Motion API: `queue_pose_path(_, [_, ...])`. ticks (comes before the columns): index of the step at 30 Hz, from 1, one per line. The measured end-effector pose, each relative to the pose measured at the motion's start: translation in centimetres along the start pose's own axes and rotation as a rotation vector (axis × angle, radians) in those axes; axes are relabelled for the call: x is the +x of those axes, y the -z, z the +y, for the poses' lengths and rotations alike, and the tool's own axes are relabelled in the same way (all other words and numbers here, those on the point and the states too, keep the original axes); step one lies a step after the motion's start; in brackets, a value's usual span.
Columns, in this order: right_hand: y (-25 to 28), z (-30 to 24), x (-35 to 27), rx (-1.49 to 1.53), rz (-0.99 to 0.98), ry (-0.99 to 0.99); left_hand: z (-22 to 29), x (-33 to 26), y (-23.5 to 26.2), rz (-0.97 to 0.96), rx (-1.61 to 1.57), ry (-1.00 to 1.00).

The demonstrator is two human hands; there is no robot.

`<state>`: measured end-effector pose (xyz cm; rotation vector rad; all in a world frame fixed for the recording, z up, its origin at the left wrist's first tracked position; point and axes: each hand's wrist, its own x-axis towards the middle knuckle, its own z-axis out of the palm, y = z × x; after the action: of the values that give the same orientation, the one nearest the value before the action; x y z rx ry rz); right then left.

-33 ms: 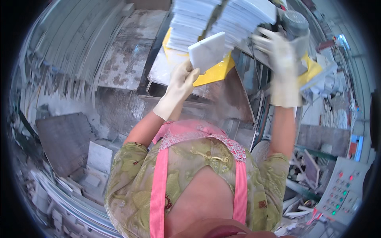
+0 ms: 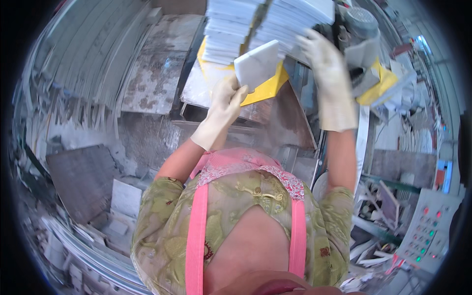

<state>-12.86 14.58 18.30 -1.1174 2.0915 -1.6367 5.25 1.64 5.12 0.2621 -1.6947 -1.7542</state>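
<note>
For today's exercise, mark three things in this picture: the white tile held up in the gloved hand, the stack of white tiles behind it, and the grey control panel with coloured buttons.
white tile (image 2: pixel 257 64), head view, middle of its flat face.
stack of white tiles (image 2: pixel 290 22), head view, layered edges.
control panel (image 2: pixel 428 231), head view, among its buttons.

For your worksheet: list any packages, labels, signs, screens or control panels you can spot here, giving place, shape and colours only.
Control panel: lower right, a slanted pale grey box with rows of small red and green buttons.
Blue-and-red panel: right edge above it, small and upright; too blurred to tell more.
No packages show.
</note>
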Motion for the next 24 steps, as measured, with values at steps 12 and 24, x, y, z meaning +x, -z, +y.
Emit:
queue_pose_path(12, [0.2, 9.7, -8.3, 0.149, 0.504, -0.040, -1.1, -3.6, -8.7, -0.268, -0.056, 0.220])
queue_pose_path(24, [27.9, 18.1, -52.2, -1.170, 0.544, -1.256, -8.0, 0.9, -5.4, -0.381, -0.058, 0.453])
